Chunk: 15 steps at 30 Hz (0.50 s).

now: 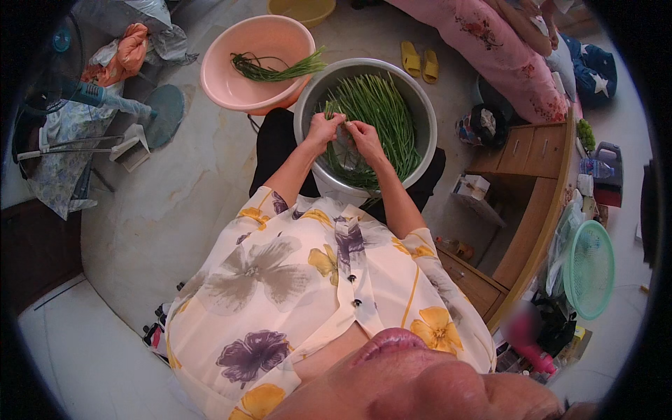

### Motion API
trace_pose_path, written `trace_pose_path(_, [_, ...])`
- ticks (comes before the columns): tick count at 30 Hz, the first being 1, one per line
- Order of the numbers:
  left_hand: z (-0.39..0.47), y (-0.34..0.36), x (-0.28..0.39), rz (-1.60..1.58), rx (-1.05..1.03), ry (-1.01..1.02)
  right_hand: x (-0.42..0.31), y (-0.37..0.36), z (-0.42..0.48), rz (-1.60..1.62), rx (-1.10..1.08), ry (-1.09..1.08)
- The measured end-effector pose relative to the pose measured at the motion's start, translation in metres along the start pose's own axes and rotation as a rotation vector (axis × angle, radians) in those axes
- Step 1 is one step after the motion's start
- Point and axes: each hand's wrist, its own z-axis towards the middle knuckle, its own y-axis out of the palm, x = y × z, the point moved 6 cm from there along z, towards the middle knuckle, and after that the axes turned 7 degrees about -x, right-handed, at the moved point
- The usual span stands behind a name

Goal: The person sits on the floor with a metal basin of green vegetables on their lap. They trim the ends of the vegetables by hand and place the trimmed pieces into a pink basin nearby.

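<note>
A wide metal basin (pixel 429 131) rests at my lap and holds a large heap of long green stalks (pixel 378 110), which look like garlic chives. Over its left part, my left hand (pixel 325 128) grips a small bunch of the stalks, their ends sticking up past the fingers. My right hand (pixel 363 137) is close beside it, thumb and fingertips pinched together near the bunch; whether a stalk is between them is too small to tell. At the upper left, a pink plastic basin (pixel 220 79) holds another bunch of green stalks (pixel 278 68), its ends over the rim.
A yellow basin (pixel 310 13) stands beyond the pink one. Yellow slippers (pixel 411 59) lie on the floor ahead. At right are a lined waste bin (pixel 485 126) and a wooden cabinet (pixel 530 149); at left, a fan's round base (pixel 165 115). Another person's arm (pixel 525 29) shows at upper right.
</note>
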Motion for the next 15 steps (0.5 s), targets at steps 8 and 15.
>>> trace_pose_path(8, [0.014, 0.005, -0.013, -0.229, 0.085, 0.035, -0.009, 0.0, -0.005, -0.088, 0.022, -0.02])
trace_pose_path(15, [0.015, -0.015, -0.018, -0.25, 0.496, -0.031, 0.018, -0.022, 0.002, -0.24, 0.107, 0.136])
